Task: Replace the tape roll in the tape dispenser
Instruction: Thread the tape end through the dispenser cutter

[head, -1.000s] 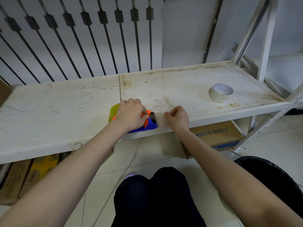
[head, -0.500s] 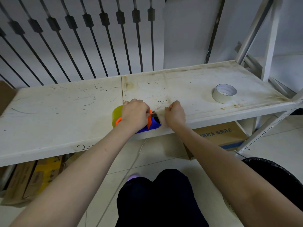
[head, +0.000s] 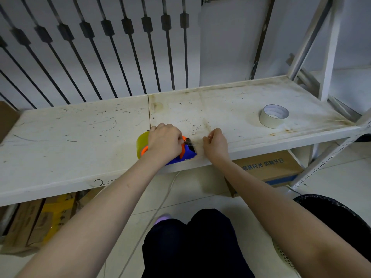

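A blue and orange tape dispenser [head: 187,154] lies near the front edge of the white shelf board [head: 80,137], with a yellowish clear tape roll [head: 142,143] mounted in it. My left hand [head: 164,142] grips the dispenser from above and hides most of it. My right hand [head: 215,143] is just to the right of the cutter end, its fingers pinched on the thin clear tape end pulled from the dispenser. A second, whitish tape roll [head: 273,116] lies flat on the shelf at the right.
Black railing bars [head: 128,47] stand behind the shelf. A metal shelf upright [head: 329,57] rises at the right. Cardboard boxes [head: 267,167] sit under the shelf, and a black bin [head: 339,217] is on the floor at the right. My knees [head: 192,247] are below.
My right hand has drawn back toward the dispenser and then stayed close to its cutter end. The strip of tape seen stretched a second ago is now short. My left hand has stayed on the dispenser.
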`<move>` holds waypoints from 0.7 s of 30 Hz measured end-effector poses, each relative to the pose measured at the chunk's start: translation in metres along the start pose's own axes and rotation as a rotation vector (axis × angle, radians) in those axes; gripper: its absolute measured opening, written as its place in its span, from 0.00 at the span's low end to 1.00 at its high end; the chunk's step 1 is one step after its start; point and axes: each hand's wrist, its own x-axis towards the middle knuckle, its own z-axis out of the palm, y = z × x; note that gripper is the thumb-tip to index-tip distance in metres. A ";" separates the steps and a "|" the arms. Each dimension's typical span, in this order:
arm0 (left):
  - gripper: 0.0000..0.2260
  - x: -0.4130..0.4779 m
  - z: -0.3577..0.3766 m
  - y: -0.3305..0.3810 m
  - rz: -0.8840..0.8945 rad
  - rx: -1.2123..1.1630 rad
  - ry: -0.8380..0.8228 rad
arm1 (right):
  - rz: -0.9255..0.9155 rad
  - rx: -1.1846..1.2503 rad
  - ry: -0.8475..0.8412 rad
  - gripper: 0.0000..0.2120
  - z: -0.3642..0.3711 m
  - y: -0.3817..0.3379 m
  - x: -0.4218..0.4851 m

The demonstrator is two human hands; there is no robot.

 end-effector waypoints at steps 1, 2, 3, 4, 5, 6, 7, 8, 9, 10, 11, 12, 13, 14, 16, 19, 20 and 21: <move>0.13 0.000 0.000 0.000 -0.008 -0.011 0.003 | 0.001 0.021 0.009 0.04 0.000 0.001 0.000; 0.14 0.000 -0.001 0.001 -0.015 -0.018 0.006 | -0.003 0.035 0.020 0.04 0.001 0.001 -0.001; 0.14 0.001 0.000 0.001 -0.020 -0.017 0.009 | -0.008 0.044 0.031 0.05 0.001 0.001 -0.002; 0.14 0.001 0.000 0.001 -0.024 -0.009 0.012 | -0.011 0.053 0.038 0.05 0.001 0.002 -0.002; 0.13 0.002 0.001 0.002 -0.030 0.000 0.015 | -0.008 0.061 0.044 0.05 0.001 0.002 -0.002; 0.13 0.002 0.002 0.002 -0.038 0.006 0.016 | 0.005 0.071 0.047 0.05 0.002 0.002 -0.002; 0.12 0.003 0.002 0.003 -0.046 0.009 0.015 | 0.029 0.088 0.051 0.05 0.002 0.002 -0.001; 0.12 0.004 0.002 0.003 -0.050 0.010 0.011 | 0.062 0.115 0.053 0.06 0.003 0.002 0.001; 0.12 0.005 0.002 0.003 -0.052 0.010 0.006 | 0.097 0.146 0.055 0.06 0.003 0.001 0.003; 0.12 0.005 0.002 0.004 -0.051 0.009 0.001 | 0.121 0.167 0.057 0.06 0.003 0.000 0.004; 0.12 0.006 0.002 0.003 -0.050 0.008 -0.005 | 0.127 0.173 0.061 0.06 0.003 -0.002 0.005; 0.13 0.006 0.001 0.003 -0.049 0.006 -0.011 | 0.119 0.166 0.067 0.06 0.004 -0.003 0.005; 0.13 0.006 0.000 0.003 -0.048 0.002 -0.015 | 0.103 0.155 0.072 0.06 0.005 -0.003 0.004; 0.13 0.005 0.000 0.003 -0.049 -0.003 -0.019 | 0.086 0.146 0.077 0.05 0.005 -0.003 0.003; 0.14 0.004 -0.003 0.003 -0.061 -0.025 -0.025 | 0.055 0.138 0.085 0.05 0.006 -0.001 0.001; 0.14 0.006 -0.004 0.002 -0.080 -0.051 -0.038 | 0.049 0.153 0.088 0.06 0.005 0.001 -0.002; 0.12 0.007 -0.004 0.003 -0.082 -0.047 -0.045 | 0.057 0.168 0.086 0.06 0.005 0.001 -0.003; 0.11 0.008 -0.004 0.003 -0.084 -0.041 -0.050 | 0.063 0.181 0.084 0.06 0.005 0.002 -0.004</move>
